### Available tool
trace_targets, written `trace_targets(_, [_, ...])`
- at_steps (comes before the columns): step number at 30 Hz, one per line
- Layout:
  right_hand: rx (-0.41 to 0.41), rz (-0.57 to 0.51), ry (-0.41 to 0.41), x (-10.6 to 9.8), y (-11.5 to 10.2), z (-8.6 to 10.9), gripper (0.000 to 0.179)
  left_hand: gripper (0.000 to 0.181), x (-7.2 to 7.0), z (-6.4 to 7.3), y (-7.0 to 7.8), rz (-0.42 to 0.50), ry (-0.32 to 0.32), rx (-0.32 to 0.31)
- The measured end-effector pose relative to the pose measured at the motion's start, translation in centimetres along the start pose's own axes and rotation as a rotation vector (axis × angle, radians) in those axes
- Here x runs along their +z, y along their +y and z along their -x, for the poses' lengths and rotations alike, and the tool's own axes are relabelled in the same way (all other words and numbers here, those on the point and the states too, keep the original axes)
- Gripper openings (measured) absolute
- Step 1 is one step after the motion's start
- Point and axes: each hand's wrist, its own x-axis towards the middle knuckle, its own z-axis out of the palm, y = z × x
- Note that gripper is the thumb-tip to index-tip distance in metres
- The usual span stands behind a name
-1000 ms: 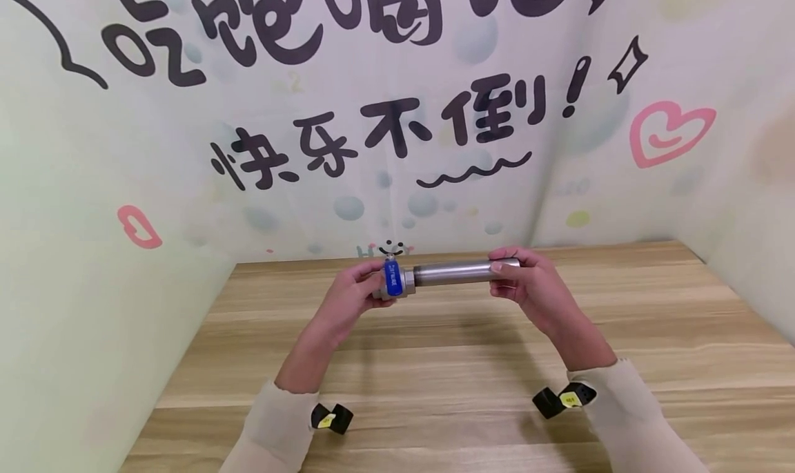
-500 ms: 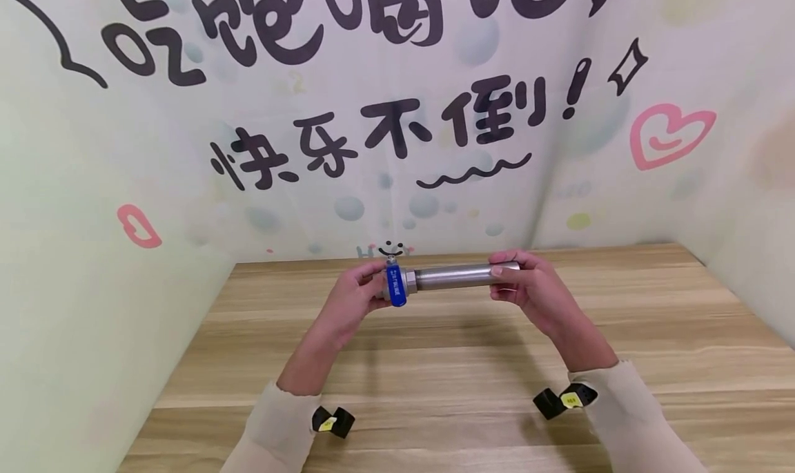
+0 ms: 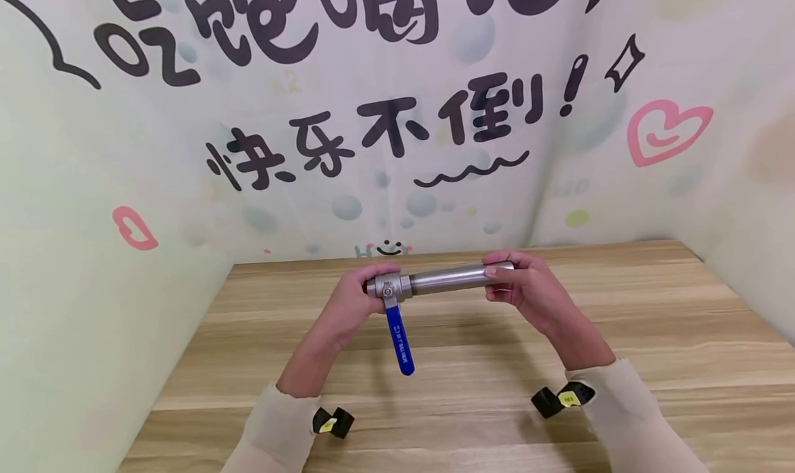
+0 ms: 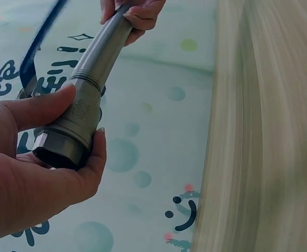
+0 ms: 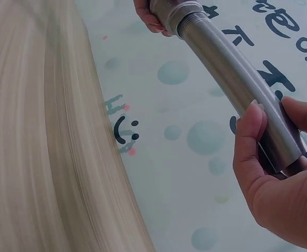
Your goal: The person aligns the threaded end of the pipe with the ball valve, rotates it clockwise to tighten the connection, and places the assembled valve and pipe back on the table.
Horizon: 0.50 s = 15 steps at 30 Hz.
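A steel ball valve (image 3: 388,286) with a long blue lever handle (image 3: 400,342) is joined to a straight metal pipe (image 3: 450,278). Both are held above the table, nearly level. My left hand (image 3: 352,304) grips the valve body around its outer end, thumb on one side and fingers on the other, as the left wrist view shows. The lever points down toward me, crosswise to the pipe. My right hand (image 3: 524,286) holds the plain far end of the pipe between thumb and fingers. In the right wrist view, a few threads (image 5: 190,21) show where the pipe enters the valve.
Beneath the hands lies a wood-grain table (image 3: 435,411). Close behind it rises a pale printed backdrop (image 3: 348,224) with dark lettering, and similar pale panels stand at left and right. Each sleeve carries a small black wrist camera (image 3: 332,422).
The blue lever has swung down toward me and now shows its full length, baring the front of the valve body. Both hands keep their hold on valve and pipe.
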Motion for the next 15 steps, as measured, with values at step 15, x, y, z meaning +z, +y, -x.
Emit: trace_targets(15, [0.022,-0.017,-0.037,-0.09,0.11,-0.05,0.013,0.039,-0.04,-0.02,0.01,0.146,0.061,-0.018])
